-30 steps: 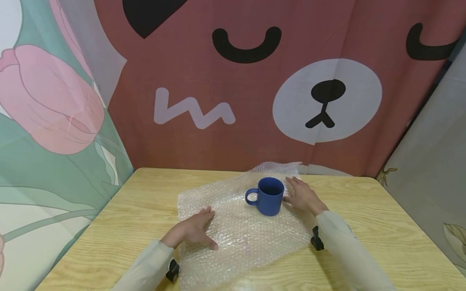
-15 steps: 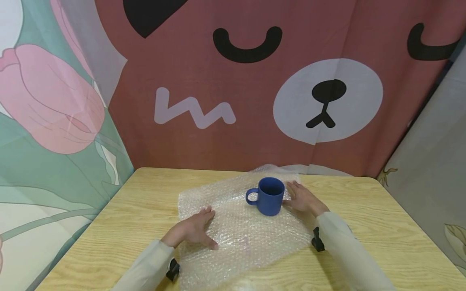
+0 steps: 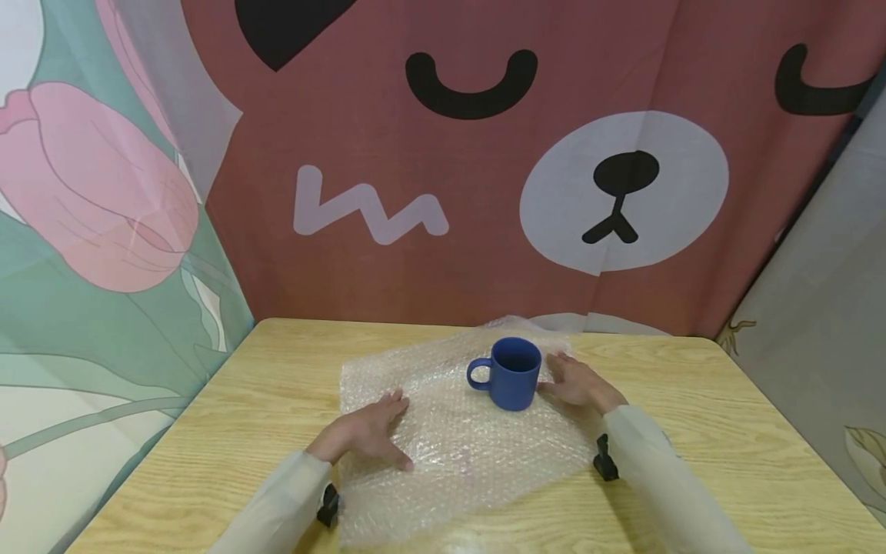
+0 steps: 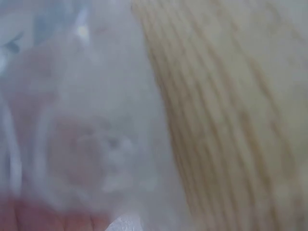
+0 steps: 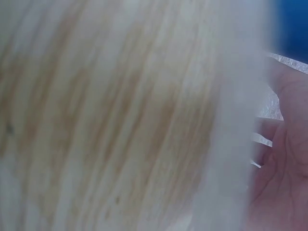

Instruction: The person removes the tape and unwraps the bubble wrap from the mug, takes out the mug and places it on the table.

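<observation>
A blue mug (image 3: 514, 385) stands upright on a sheet of clear bubble wrap (image 3: 457, 462), its handle turned to the left. My left hand (image 3: 367, 431) rests on the left side of the sheet, thumb and fingers spread. Just right of the mug, my right hand (image 3: 581, 385) lies over the sheet's right edge with its fingers extended and its thumb close to the mug's side. Blurred plastic (image 4: 96, 91) fills much of the left wrist view, over part of the hand. In the right wrist view, the right palm (image 5: 288, 163) shows below a blue corner of the mug (image 5: 294, 26).
A light wood-grain table (image 3: 692, 446) carries everything. Behind it hangs a reddish curtain (image 3: 388, 285) with a bear face, and a floral one (image 3: 104, 323) hangs at the left. Black wrist straps or mounts (image 3: 605, 459) show below the sleeves.
The far right edge of the bubble wrap has sunk lower, and my right fingers have come down slightly toward me. The mug and my left hand are almost where they were.
</observation>
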Tool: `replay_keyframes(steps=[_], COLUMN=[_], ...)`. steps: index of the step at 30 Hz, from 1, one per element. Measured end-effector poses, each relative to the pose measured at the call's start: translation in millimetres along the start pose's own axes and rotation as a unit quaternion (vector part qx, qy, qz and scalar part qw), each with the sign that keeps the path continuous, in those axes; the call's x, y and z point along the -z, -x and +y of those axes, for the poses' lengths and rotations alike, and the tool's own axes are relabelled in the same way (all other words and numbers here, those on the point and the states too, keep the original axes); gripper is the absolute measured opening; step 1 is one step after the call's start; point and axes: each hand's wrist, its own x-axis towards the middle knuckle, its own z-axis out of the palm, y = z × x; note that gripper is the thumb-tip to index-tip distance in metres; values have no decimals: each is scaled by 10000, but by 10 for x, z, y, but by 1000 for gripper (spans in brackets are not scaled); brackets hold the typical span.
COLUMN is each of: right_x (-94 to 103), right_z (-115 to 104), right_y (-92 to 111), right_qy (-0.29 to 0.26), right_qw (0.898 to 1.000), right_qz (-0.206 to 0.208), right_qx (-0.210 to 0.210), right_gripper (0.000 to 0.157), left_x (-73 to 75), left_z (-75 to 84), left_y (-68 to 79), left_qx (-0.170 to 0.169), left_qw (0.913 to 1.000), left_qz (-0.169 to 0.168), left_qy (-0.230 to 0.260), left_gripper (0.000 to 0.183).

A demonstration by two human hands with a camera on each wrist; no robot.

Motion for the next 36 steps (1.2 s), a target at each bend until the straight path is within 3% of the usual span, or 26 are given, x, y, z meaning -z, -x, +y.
replay_keyframes(steps=[14, 20, 30, 36], right_x=[16, 81, 150, 169], right_z=[-5, -47, -100, -143], right_y=[14, 65, 174, 279], right_qy=[135, 28, 0, 102], right_qw=[9998, 9999, 9995, 9985], right_qz=[106, 108, 217, 375], right_qx=[102, 95, 210, 374], right_gripper=[73, 75, 77, 76], left_x=[15, 60, 292, 395], left_z=[12, 4, 77, 207], left_y=[3, 9, -19, -35], left_qx=[-62, -187, -517, -835], left_qw=[10000, 9995, 9966, 9884], left_qz=[35, 150, 541, 1267], left_qy=[5, -203, -332, 114], left_gripper=[110, 110, 88, 69])
